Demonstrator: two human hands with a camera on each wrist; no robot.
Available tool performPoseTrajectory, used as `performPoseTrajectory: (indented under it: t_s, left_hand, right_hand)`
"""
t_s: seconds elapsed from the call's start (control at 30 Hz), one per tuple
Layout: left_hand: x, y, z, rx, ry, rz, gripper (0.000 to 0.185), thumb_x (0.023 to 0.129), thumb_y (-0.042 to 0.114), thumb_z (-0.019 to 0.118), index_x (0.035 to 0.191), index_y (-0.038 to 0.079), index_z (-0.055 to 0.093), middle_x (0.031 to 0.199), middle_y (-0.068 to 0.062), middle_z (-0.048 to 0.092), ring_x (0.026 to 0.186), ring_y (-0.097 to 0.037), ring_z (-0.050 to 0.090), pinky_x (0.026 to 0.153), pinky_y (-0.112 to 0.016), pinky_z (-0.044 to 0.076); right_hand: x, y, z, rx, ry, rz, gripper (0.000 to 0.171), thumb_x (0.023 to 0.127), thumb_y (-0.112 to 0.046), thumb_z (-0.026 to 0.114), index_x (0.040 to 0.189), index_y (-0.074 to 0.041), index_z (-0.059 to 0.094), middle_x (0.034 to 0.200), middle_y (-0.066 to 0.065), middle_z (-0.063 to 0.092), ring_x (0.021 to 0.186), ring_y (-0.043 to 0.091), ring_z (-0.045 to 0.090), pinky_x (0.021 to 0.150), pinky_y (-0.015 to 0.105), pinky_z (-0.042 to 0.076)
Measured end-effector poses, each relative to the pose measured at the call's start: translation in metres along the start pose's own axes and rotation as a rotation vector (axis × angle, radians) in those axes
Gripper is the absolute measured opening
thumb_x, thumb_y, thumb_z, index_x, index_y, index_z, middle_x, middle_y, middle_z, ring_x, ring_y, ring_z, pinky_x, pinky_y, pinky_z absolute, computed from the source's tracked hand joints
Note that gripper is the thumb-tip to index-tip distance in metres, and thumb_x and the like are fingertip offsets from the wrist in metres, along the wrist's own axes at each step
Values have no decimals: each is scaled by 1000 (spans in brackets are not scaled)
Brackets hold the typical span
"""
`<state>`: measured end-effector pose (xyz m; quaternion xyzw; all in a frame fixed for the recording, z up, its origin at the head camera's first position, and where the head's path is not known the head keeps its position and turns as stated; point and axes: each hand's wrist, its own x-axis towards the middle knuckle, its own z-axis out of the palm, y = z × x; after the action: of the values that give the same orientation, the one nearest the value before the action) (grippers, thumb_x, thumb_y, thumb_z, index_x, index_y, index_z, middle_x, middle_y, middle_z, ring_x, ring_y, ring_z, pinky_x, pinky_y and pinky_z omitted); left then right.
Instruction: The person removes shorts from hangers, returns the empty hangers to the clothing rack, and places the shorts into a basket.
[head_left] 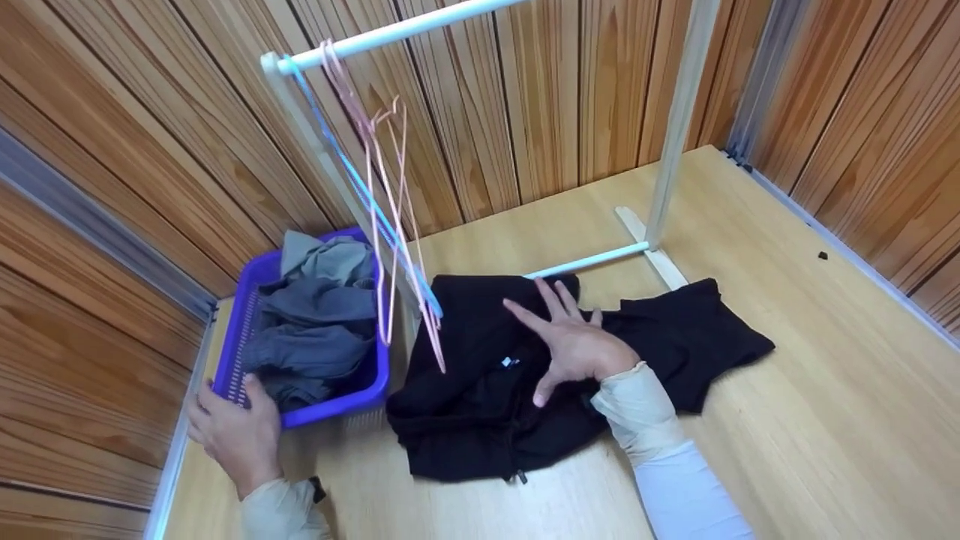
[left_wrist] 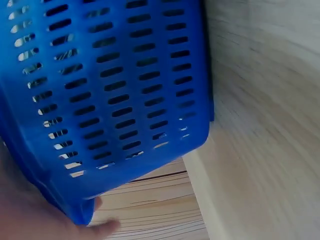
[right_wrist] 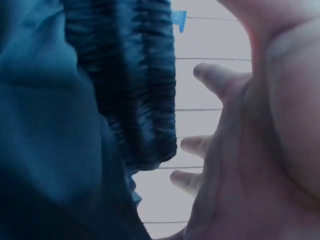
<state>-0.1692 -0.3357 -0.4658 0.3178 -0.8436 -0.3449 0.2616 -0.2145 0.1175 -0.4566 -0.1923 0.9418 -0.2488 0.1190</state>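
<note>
My left hand (head_left: 238, 431) holds the near left corner of a purple-blue plastic basket (head_left: 379, 375), its thumb over the rim. In the left wrist view, the basket's slotted wall (left_wrist: 115, 85) fills much of the picture, with part of the hand (left_wrist: 45, 210) at the lower left. Grey and dark clothes (head_left: 315, 307) lie inside the basket. My right hand (head_left: 581, 345), fingers spread, is over a black garment (head_left: 465, 405) on the wooden surface. The right wrist view shows this hand (right_wrist: 240, 140) beside dark cloth with a gathered elastic band (right_wrist: 135, 85); it grips nothing.
A white rack (head_left: 405, 31) stands behind the garment. Several pink hangers (head_left: 379, 225) and a blue hanger (head_left: 352, 172) hang at its left end, in front of the basket's right side. Wood-panelled walls (head_left: 540, 97) enclose the wooden surface (head_left: 810, 420).
</note>
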Motion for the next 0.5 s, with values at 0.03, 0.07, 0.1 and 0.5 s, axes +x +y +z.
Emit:
performPoseTrajectory:
  t_s: [0.03, 0.07, 0.1, 0.5]
  left_hand:
    - [2, -1, -1, -19, 14, -11, 71, 106, 38, 50, 163, 0, 33, 168, -30, 34, 152, -52, 30, 126, -65, 25]
    - [4, -2, -1, -46, 28, -30, 67, 105, 34, 51, 161, -1, 36, 165, -31, 39, 150, -52, 35, 126, -63, 28]
    - [5, -3, -1, -78, 40, -57, 64, 105, 29, 51, 160, -2, 39, 163, -31, 44, 149, -52, 39, 127, -61, 30]
    - [11, -11, -1, -239, 14, -261, 61, 107, 22, 45, 164, 4, 36, 170, -21, 41, 156, -40, 41, 132, -53, 32]
  right_hand:
    - [1, 1, 1, 2, 3, 4, 147, 55, -38, 105, 169, -46, 12, 180, 13, -19, 166, 48, -17, 114, 93, 2]
    - [1, 1, 1, 7, 4, 6, 147, 54, -38, 105, 169, -46, 13, 180, 14, -19, 166, 49, -17, 113, 94, 2]
    - [2, 1, 3, 10, 2, 9, 148, 54, -38, 105, 169, -47, 13, 180, 13, -19, 166, 49, -17, 113, 94, 1]
    - [15, -15, 35, -45, -113, 3, 153, 51, -43, 106, 168, -49, 8, 180, 12, -21, 165, 48, -19, 105, 98, 0]
